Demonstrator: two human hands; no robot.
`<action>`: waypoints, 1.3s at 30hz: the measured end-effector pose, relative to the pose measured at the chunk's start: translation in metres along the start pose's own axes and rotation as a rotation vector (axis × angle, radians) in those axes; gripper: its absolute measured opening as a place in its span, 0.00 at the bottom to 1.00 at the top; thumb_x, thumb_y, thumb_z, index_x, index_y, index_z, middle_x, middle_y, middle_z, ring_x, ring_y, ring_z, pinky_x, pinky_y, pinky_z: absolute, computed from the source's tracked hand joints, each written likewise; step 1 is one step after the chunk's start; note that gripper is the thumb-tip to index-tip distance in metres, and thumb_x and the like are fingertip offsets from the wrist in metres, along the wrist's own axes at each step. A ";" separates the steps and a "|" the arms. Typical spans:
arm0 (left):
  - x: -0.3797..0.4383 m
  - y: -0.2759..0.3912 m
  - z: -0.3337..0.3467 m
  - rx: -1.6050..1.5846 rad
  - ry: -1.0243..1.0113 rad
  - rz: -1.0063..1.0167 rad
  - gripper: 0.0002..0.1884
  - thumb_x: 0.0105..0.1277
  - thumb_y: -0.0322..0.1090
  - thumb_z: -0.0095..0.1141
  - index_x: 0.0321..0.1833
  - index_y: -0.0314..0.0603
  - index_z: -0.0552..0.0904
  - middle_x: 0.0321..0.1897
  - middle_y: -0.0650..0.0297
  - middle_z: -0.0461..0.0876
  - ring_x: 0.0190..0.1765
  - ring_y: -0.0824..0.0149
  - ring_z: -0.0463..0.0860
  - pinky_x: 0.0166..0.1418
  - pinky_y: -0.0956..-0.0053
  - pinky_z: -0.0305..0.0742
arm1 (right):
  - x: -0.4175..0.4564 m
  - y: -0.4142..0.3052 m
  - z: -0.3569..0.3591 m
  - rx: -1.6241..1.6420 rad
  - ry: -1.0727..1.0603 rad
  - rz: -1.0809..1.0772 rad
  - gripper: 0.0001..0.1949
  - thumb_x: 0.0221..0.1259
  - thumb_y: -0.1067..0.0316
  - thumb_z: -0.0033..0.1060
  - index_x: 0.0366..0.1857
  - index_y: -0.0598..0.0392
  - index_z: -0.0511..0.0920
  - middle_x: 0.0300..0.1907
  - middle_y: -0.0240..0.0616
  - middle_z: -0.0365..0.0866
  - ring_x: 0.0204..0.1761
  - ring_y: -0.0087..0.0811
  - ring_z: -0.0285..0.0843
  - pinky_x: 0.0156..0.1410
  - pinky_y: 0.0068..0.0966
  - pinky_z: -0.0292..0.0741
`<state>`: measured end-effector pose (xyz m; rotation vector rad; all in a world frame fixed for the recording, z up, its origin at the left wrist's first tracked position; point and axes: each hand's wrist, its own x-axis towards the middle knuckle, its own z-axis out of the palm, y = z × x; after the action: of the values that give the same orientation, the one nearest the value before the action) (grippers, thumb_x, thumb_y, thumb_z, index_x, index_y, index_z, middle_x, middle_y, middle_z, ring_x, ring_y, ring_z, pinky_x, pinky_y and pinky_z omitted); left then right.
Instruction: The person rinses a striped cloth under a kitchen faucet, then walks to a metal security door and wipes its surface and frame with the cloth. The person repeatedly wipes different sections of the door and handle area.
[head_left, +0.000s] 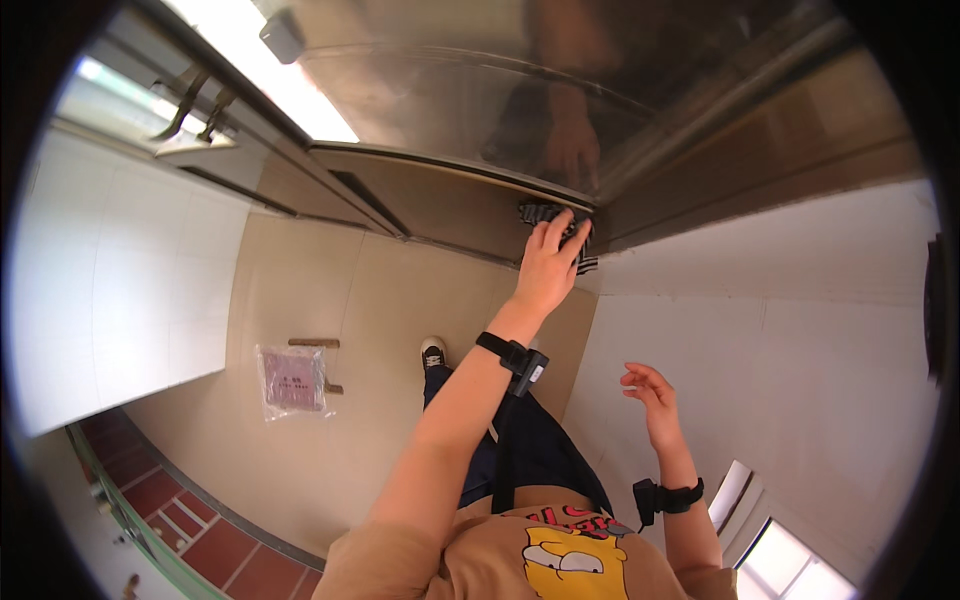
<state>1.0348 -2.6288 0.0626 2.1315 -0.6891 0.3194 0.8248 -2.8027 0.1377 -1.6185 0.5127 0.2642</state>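
Note:
My left hand (551, 259) presses a dark striped cloth (536, 213) against the lower corner of a shiny dark metal door (450, 90). Its fingers are spread over the cloth, and part of the cloth sticks out on both sides. A reflection of an arm shows in the door's surface above. My right hand (654, 390) hangs in the air beside the white wall (697, 337), fingers loosely bent, holding nothing. Both wrists wear black straps with small devices.
A plastic-wrapped reddish packet (292, 381) lies on the beige tiled floor (360, 450) beside brown strips. Metal handles (184, 112) stick out at the upper left. A green-edged glass panel (135, 525) stands at the lower left, and a window (787, 562) is at the lower right.

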 end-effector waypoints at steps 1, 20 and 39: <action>-0.006 -0.013 -0.008 -0.040 -0.064 0.033 0.35 0.44 0.19 0.62 0.62 0.45 0.74 0.61 0.51 0.65 0.58 0.46 0.67 0.62 0.57 0.68 | 0.002 -0.002 0.002 -0.015 -0.016 -0.004 0.17 0.63 0.74 0.42 0.54 0.57 0.76 0.43 0.35 0.77 0.49 0.28 0.74 0.55 0.27 0.73; 0.033 -0.125 -0.074 -0.168 0.929 -0.538 0.29 0.67 0.28 0.50 0.71 0.35 0.60 0.71 0.44 0.50 0.70 0.45 0.55 0.72 0.58 0.53 | 0.025 -0.023 0.049 -0.198 -0.051 0.086 0.21 0.57 0.77 0.38 0.54 0.60 0.75 0.42 0.36 0.78 0.46 0.27 0.75 0.55 0.27 0.74; 0.047 -0.177 -0.128 0.077 0.977 -0.641 0.29 0.66 0.25 0.43 0.72 0.34 0.57 0.66 0.41 0.52 0.61 0.43 0.57 0.66 0.54 0.53 | 0.022 -0.035 0.071 -0.252 0.002 0.102 0.21 0.55 0.78 0.37 0.54 0.61 0.75 0.42 0.37 0.78 0.47 0.27 0.75 0.55 0.26 0.74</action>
<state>1.1780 -2.4578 0.0451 1.8231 0.5568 0.9254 0.8694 -2.7349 0.1496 -1.8394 0.5826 0.4174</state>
